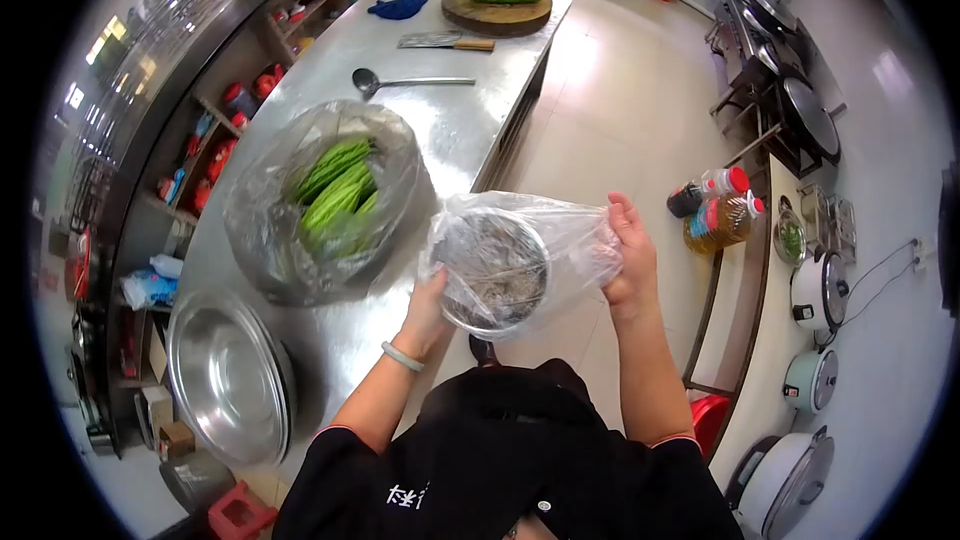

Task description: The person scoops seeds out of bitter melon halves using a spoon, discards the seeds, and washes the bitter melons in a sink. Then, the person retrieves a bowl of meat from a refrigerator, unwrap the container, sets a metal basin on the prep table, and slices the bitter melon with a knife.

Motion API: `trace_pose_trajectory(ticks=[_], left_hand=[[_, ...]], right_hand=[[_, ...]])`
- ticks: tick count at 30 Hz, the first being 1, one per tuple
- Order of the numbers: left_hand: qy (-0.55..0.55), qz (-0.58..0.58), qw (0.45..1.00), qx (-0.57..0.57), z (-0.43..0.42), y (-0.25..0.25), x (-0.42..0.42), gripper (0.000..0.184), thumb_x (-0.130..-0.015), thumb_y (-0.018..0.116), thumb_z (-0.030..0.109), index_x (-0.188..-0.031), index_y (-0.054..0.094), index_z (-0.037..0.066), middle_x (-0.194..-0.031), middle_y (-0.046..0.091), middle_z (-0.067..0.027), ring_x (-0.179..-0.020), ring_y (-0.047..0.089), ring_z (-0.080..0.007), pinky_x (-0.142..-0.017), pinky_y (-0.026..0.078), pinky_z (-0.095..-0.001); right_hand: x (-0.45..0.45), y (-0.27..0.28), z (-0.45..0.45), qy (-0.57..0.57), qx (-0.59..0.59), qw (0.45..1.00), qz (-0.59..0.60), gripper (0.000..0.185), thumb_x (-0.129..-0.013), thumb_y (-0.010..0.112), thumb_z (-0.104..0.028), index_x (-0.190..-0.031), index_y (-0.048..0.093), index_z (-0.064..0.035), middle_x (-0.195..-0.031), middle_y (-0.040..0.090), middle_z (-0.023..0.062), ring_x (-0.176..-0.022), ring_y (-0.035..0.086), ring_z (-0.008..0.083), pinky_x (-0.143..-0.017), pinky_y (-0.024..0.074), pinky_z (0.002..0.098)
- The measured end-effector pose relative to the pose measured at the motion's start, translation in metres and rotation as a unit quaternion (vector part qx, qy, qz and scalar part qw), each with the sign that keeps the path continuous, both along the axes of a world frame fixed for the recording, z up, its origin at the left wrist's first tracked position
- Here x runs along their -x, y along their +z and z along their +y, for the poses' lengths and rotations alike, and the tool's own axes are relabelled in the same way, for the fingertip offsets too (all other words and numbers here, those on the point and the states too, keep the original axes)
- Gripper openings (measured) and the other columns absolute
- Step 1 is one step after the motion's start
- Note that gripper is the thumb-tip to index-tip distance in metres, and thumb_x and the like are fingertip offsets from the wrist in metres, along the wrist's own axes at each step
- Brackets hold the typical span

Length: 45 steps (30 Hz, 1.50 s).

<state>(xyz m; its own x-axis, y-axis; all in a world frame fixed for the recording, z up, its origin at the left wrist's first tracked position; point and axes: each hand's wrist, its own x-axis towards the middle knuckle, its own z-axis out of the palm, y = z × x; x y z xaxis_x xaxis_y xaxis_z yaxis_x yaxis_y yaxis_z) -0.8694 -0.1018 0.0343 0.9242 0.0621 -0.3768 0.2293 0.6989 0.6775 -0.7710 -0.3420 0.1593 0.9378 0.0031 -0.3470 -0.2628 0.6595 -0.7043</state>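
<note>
A round metal bowl (495,270) with dark, greyish contents is held in front of my body, with a clear plastic bag (570,230) over and around it. My left hand (428,302) grips the bowl's left side through the plastic. The bag's right end is bunched in my right hand (630,255), away from the rim. Left of the bowl, a large plastic bag (395,155) stands open on the metal table (320,70), with green ridged gourds (340,190) inside. What the bowl contains is blurred by the plastic.
Stacked metal basins (225,370) sit at the table's near left. Farther along are a ladle (420,81), a cleaver (445,41), a blue cloth (398,7) and a chopping board (496,20) with green gourds. Bottles (718,225) and rice cookers (820,290) stand at right.
</note>
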Motion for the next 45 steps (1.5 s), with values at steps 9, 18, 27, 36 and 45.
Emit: trace_pose_trajectory(ticks=[9,18,27,36,45], left_hand=[[0.014,0.037,0.999,-0.035,-0.038,-0.018,-0.096,0.039,-0.099,0.049,0.023,-0.13,0.047,-0.001,-0.122,0.058,-0.0128,-0.107,0.06,-0.0239,-0.092,0.049,-0.0384],[0.143,0.097,0.985,-0.026,-0.032,-0.028,-0.188,0.039,-0.098,0.047,0.026,-0.129,0.05,0.002,-0.124,0.059,-0.0126,-0.111,0.058,-0.0276,-0.098,0.046,-0.0441],[0.227,0.09,0.967,0.079,-0.049,0.0,-0.26,0.045,-0.097,0.05,0.032,-0.13,0.05,0.001,-0.124,0.06,-0.014,-0.11,0.06,-0.0295,-0.097,0.048,-0.0446],[0.201,0.114,0.973,-0.011,-0.018,0.013,-0.329,0.041,-0.097,0.052,0.025,-0.128,0.051,-0.003,-0.122,0.06,-0.0135,-0.109,0.06,-0.0255,-0.096,0.048,-0.0407],[0.198,0.087,0.974,-0.071,0.035,0.003,-0.386,0.039,-0.097,0.054,0.024,-0.127,0.051,-0.002,-0.118,0.061,-0.0121,-0.105,0.061,-0.0243,-0.092,0.049,-0.0386]], right_hand=[[-0.054,0.003,0.058,0.325,0.247,0.885,-0.225,0.027,-0.092,0.057,-0.006,-0.119,0.057,-0.0041,-0.101,0.056,-0.0004,-0.089,0.051,0.0081,-0.081,0.0439,0.0228],[-0.236,-0.014,0.0,0.25,0.002,0.95,-0.186,0.029,-0.087,0.061,-0.003,-0.116,0.058,-0.0043,-0.097,0.056,-0.0012,-0.082,0.051,0.0062,-0.072,0.0434,0.0193],[-0.413,-0.053,-0.061,0.433,0.282,0.854,-0.062,0.033,-0.091,0.055,-0.01,-0.124,0.052,-0.0042,-0.121,0.053,0.0065,-0.095,0.055,0.0163,-0.076,0.054,0.0331],[-0.432,-0.113,0.021,0.562,0.103,0.807,-0.146,0.032,-0.085,0.064,-0.012,-0.114,0.06,0.0006,-0.104,0.065,0.0066,-0.093,0.061,0.0163,-0.082,0.0505,0.0314],[-0.502,-0.017,0.118,0.456,0.083,0.867,-0.183,0.023,-0.098,0.051,-0.029,-0.095,0.058,-0.0066,-0.071,0.055,-0.0032,-0.065,0.052,0.0052,-0.055,0.0414,0.0215]])
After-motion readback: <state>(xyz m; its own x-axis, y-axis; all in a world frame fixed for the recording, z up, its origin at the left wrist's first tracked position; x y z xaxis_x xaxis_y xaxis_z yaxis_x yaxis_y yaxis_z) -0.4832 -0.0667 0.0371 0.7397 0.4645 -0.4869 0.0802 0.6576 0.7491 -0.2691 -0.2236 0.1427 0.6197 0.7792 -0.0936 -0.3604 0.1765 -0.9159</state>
